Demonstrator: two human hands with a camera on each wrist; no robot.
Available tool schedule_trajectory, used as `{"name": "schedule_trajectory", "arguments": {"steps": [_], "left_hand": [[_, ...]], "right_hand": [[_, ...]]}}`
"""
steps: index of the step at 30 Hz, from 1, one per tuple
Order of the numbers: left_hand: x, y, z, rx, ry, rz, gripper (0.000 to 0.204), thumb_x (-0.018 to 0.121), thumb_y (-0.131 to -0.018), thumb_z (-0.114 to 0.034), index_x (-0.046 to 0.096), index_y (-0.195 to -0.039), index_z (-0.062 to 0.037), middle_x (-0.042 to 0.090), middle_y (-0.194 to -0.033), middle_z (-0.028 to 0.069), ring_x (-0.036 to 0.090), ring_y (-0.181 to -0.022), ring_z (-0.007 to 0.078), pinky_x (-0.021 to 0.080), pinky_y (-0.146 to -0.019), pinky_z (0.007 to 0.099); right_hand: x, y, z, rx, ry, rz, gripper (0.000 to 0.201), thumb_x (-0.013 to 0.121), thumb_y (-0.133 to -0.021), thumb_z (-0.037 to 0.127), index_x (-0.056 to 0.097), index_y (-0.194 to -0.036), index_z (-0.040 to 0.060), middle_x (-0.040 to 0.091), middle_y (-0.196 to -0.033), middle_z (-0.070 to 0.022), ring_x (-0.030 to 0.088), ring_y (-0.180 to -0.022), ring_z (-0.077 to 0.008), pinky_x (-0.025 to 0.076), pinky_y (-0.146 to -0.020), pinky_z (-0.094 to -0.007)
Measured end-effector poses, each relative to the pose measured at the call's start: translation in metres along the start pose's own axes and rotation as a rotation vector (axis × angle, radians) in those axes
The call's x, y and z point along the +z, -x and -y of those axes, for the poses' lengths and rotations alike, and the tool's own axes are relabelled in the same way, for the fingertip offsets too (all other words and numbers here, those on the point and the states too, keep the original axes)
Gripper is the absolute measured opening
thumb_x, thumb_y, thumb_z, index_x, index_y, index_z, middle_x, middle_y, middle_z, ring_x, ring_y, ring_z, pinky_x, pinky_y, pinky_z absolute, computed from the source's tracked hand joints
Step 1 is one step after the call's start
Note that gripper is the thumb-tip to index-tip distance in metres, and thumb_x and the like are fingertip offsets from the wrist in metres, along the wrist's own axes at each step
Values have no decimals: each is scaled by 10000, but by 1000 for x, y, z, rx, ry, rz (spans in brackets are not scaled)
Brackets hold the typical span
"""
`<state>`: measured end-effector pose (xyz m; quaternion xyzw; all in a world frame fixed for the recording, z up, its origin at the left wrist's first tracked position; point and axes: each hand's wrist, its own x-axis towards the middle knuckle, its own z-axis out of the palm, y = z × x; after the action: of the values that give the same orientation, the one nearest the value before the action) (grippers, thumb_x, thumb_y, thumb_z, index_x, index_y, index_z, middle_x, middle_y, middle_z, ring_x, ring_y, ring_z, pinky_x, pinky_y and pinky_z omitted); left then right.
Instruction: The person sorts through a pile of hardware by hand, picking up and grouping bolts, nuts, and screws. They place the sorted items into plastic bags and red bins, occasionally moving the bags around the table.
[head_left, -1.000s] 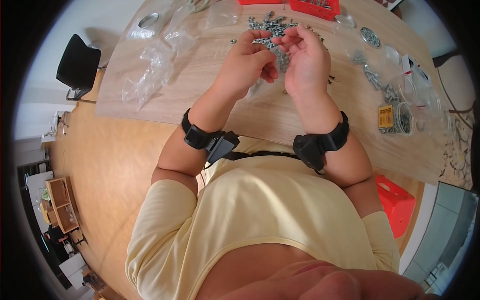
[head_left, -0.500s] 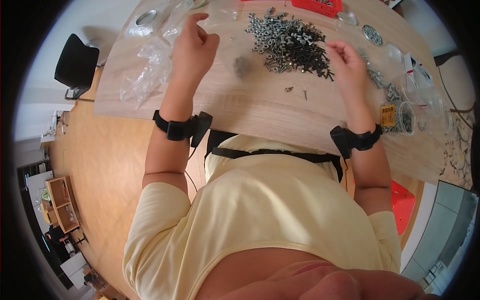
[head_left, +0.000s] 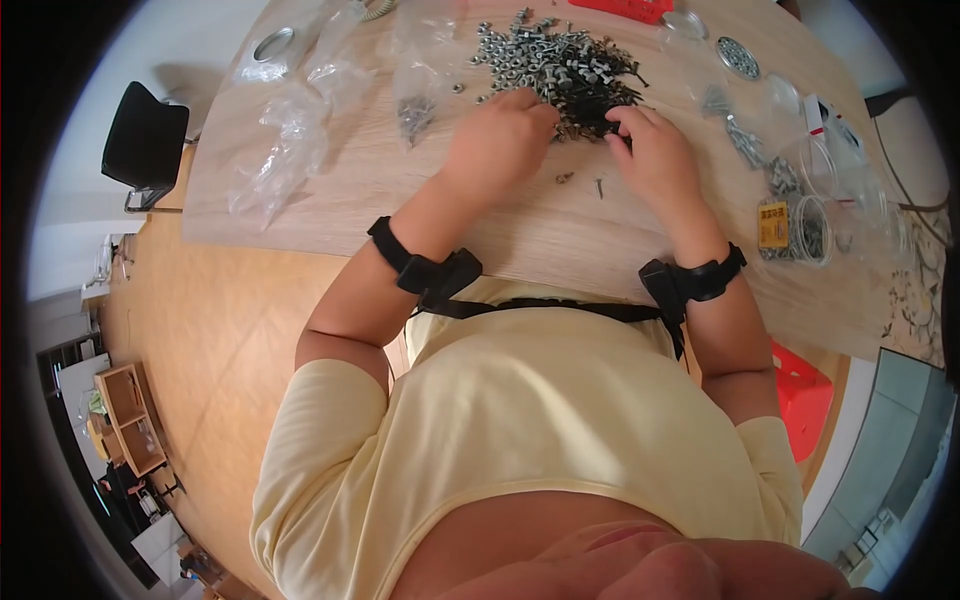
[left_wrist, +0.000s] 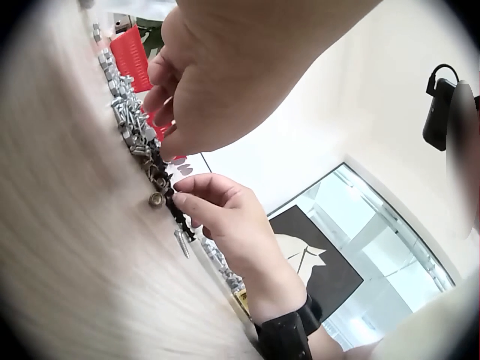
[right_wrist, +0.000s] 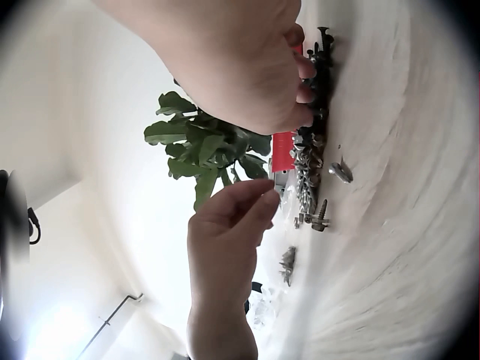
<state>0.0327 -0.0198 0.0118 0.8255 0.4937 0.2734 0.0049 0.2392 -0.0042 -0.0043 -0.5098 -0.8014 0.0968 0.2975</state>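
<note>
A heap of silver nuts and bolts mixed with black screws (head_left: 595,85) lies on the wooden table in front of the person. Bent over the near left side of the heap is the left hand (head_left: 500,140), its fingers loosely curved. In the right wrist view no part shows between the thumb and index finger of that left hand (right_wrist: 225,244). The right hand (head_left: 658,158) is at the heap's right edge, fingertips against the black screws; I cannot tell whether it pinches one. A loose screw (head_left: 599,188) and a small brass-coloured part (head_left: 564,178) lie closer to the body.
A clear bag with grey metal parts (head_left: 413,118) lies left of the heap, beside crumpled plastic bags (head_left: 285,150). At the right are a round tin of parts (head_left: 738,58), loose bolts (head_left: 745,142) and a yellow-labelled clear container (head_left: 775,225). A red basket (head_left: 625,8) stands behind.
The hands were together over the heap, then spread apart, with a grey blur near the left hand. Now both are back at the heap, and a bag of grey parts lies to the left.
</note>
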Motion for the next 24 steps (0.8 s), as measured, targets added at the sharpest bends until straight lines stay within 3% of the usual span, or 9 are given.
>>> {"name": "schedule_trajectory", "arguments": {"steps": [8,10,11,13,14,16,20,22,24], "left_hand": [[4,-1,6,-87,26,159,232,630,-737,-130,648,-968,-110,568,-928,92,561,-926,301,478,-772,383],[0,2,14,-107,72,179,205,627,-727,-130,658,-927,-103,568,-908,98,558,-925,304,477,-783,376],[0,2,20,-93,61,173,197,616,-730,-109,651,-925,-106,569,-918,91,563,-913,302,476,-769,381],[-1,3,26,-80,50,173,193,604,-734,-88,644,-922,-108,570,-928,85,568,-900,301,475,-756,386],[-2,3,28,-95,50,177,177,596,-735,-78,643,-905,-99,569,-918,88,566,-897,303,473,-750,387],[-2,1,30,-108,52,181,161,588,-737,-68,641,-887,-91,568,-907,90,564,-894,305,471,-743,388],[-4,1,38,-115,175,180,147,578,-779,-60,638,-913,-70,602,-886,97,588,-817,264,472,-704,360],[-7,1,43,-141,289,189,144,578,-795,-61,638,-925,-64,614,-877,99,594,-785,247,474,-691,348],[-10,-2,46,-170,280,79,132,592,-810,-77,647,-927,-57,631,-853,99,596,-737,216,474,-674,329]], "right_hand": [[4,-3,-11,-15,7,45,97,609,-801,140,602,-879,82,598,-864,-95,581,-779,-312,479,-664,-403],[1,-7,-10,42,-299,-151,62,590,-823,127,591,-852,72,601,-774,-75,581,-662,-236,459,-560,-326],[-4,-9,-9,45,-301,-151,62,590,-823,127,591,-852,72,601,-774,-75,581,-662,-236,459,-560,-326],[-14,-12,-8,490,-922,30,39,561,-838,100,585,-837,69,581,-698,-25,528,-575,-113,385,-481,-230],[-13,-11,-10,494,-923,29,39,561,-838,100,585,-837,69,581,-698,-25,528,-575,-113,385,-481,-230],[-12,-10,-15,512,-1359,125,42,550,-839,89,589,-838,74,553,-671,23,471,-567,-34,326,-460,-174],[-9,-8,-16,523,-1236,288,45,559,-825,92,586,-856,73,548,-671,4,465,-550,-44,347,-461,-195],[-5,-4,-6,214,-389,273,80,576,-815,112,591,-887,82,553,-705,-30,536,-551,-109,414,-494,-257],[0,1,1,128,-308,220,101,588,-807,123,596,-902,92,561,-746,-48,571,-599,-168,442,-535,-304]]}}
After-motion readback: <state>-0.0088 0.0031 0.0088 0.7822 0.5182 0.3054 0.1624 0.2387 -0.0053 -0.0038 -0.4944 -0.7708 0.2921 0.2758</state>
